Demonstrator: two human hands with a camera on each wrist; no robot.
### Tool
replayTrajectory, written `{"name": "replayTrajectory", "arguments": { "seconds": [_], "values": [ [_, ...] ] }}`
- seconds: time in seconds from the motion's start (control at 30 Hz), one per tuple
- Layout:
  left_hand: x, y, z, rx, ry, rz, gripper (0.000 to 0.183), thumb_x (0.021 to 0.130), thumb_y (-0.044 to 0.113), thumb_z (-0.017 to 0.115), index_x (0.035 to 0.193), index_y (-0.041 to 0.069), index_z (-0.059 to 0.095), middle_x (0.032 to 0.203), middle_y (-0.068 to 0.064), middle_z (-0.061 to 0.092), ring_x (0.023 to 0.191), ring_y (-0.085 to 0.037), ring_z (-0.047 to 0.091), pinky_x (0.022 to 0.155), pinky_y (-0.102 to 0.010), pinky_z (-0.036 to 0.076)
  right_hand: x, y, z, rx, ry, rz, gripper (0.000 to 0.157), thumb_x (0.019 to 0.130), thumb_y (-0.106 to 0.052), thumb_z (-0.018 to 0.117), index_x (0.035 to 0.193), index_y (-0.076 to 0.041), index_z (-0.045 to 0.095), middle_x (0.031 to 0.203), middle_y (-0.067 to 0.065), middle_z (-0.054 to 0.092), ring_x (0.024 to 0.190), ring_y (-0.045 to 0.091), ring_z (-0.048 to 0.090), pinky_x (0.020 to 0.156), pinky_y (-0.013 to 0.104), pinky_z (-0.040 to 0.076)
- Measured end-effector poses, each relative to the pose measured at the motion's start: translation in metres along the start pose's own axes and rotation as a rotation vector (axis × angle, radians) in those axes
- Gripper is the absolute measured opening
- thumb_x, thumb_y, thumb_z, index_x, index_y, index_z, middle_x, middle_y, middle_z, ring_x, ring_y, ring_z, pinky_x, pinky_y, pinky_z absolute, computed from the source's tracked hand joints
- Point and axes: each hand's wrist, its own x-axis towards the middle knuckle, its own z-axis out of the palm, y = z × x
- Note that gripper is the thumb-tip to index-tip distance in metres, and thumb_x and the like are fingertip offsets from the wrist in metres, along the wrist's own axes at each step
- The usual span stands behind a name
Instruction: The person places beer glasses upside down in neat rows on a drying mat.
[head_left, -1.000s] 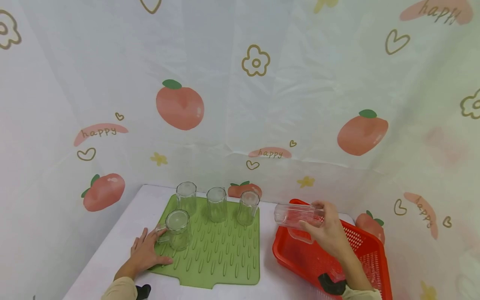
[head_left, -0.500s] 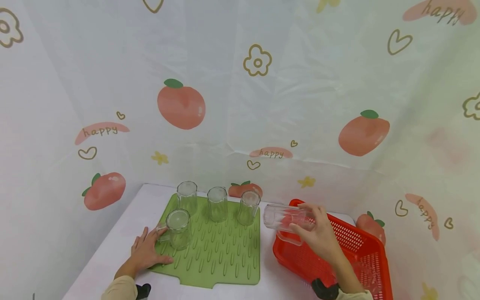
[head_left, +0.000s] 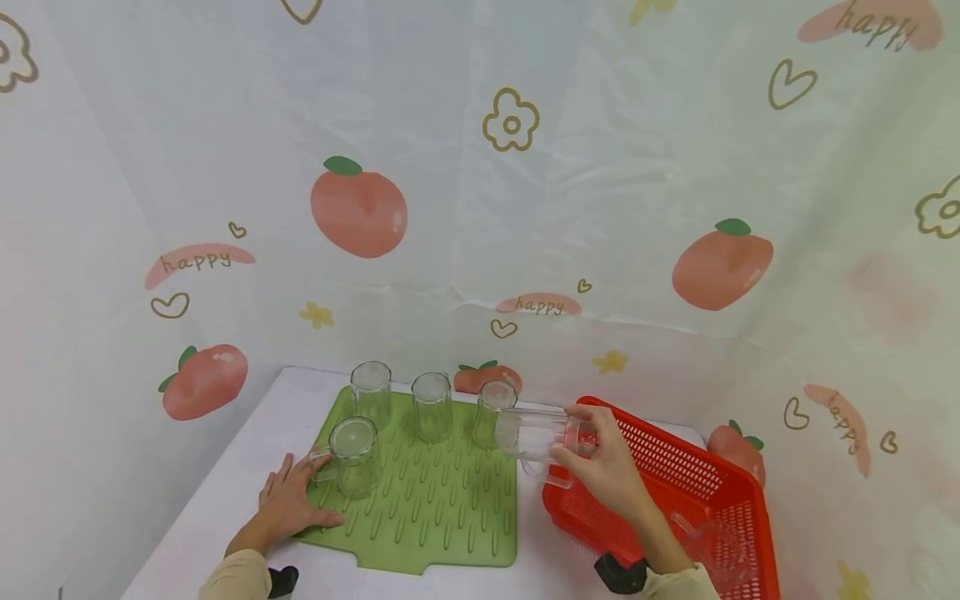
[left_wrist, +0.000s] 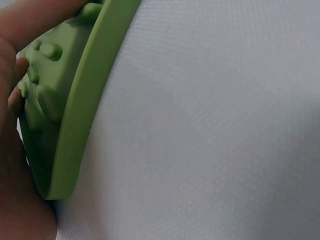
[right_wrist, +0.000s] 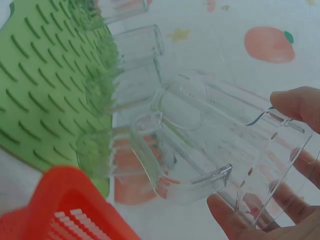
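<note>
A clear glass mug (head_left: 531, 435) lies sideways in the grip of my right hand (head_left: 613, 471), just above the red basket's near-left rim. Its handle (right_wrist: 167, 182) hangs down, and the fingers curl round one end of the mug. My left hand (head_left: 288, 502) rests with spread fingers on the left edge of the green drying mat (head_left: 442, 537). The fingertips are beside the handle of the front-left mug (head_left: 356, 458); whether they touch it I cannot tell. Behind that one, more mugs stand in a row: left (head_left: 371, 396), middle (head_left: 432, 408) and right (head_left: 495, 415).
The red plastic basket (head_left: 552, 506) stands right of the mat, with clear glassware (head_left: 716, 546) inside, partly hidden by the right forearm. A white patterned curtain (head_left: 450, 208) hangs behind the white table (head_left: 217, 508).
My right hand has carried the mug leftward, from over the basket toward the mat's right edge. The left hand has stayed in place.
</note>
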Motion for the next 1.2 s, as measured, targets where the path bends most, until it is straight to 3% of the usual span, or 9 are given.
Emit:
{"name": "replayTrajectory", "arguments": {
  "seconds": [0.17,0.43,0.63,0.8,0.97,1.2],
  "values": [
    [0.002,0.0,0.002,-0.009,0.008,0.013,0.116,0.057,0.06,0.092,0.151,0.012,0.045,0.16,-0.032,0.033,0.148,-0.063,0.009,0.112,-0.081,0.01,0.002,-0.001,0.013,-0.025,0.009,0.025,0.058,0.087,-0.024,0.083,0.137,-0.015,0.054,0.133,0.005,0.052,0.121,0.031,0.058,0.09,0.034,0.062],
    [-0.001,0.003,-0.008,0.007,0.006,0.008,0.113,0.059,0.059,0.092,0.151,0.012,0.046,0.159,-0.032,0.034,0.148,-0.064,0.009,0.111,-0.081,0.01,0.01,-0.006,0.041,0.08,-0.022,0.001,0.055,0.087,-0.018,0.082,0.135,-0.016,0.054,0.134,0.005,0.05,0.127,0.037,0.056,0.092,0.037,0.062],
    [0.0,0.001,-0.008,0.001,0.0,0.002,0.113,0.06,0.059,0.091,0.152,0.011,0.045,0.159,-0.034,0.033,0.148,-0.063,0.008,0.112,-0.081,0.008,0.013,-0.01,0.057,0.137,-0.034,-0.01,0.054,0.088,-0.015,0.081,0.135,-0.015,0.054,0.136,0.009,0.051,0.126,0.04,0.056,0.09,0.03,0.061],
    [-0.001,-0.001,0.0,-0.003,0.0,-0.004,0.114,0.059,0.061,0.09,0.152,0.012,0.045,0.158,-0.033,0.034,0.148,-0.063,0.009,0.112,-0.081,0.009,0.013,-0.01,0.067,0.178,-0.037,-0.004,0.054,0.088,-0.012,0.08,0.135,-0.015,0.054,0.137,0.006,0.053,0.125,0.034,0.057,0.091,0.025,0.058],
    [-0.002,0.0,0.002,-0.015,0.004,-0.002,0.113,0.06,0.06,0.091,0.151,0.011,0.046,0.158,-0.033,0.034,0.148,-0.063,0.009,0.112,-0.081,0.009,0.016,-0.008,0.081,0.214,-0.047,0.004,0.054,0.088,-0.012,0.08,0.136,-0.016,0.055,0.137,0.004,0.052,0.124,0.028,0.056,0.092,0.025,0.057],
    [-0.002,0.003,0.0,0.007,0.014,0.002,0.113,0.059,0.06,0.091,0.151,0.012,0.047,0.158,-0.032,0.036,0.148,-0.063,0.01,0.112,-0.08,0.01,0.016,-0.006,0.102,0.295,-0.065,-0.008,0.056,0.088,-0.009,0.079,0.137,-0.008,0.052,0.138,0.01,0.049,0.123,0.034,0.055,0.091,0.027,0.057]
  ]
}}
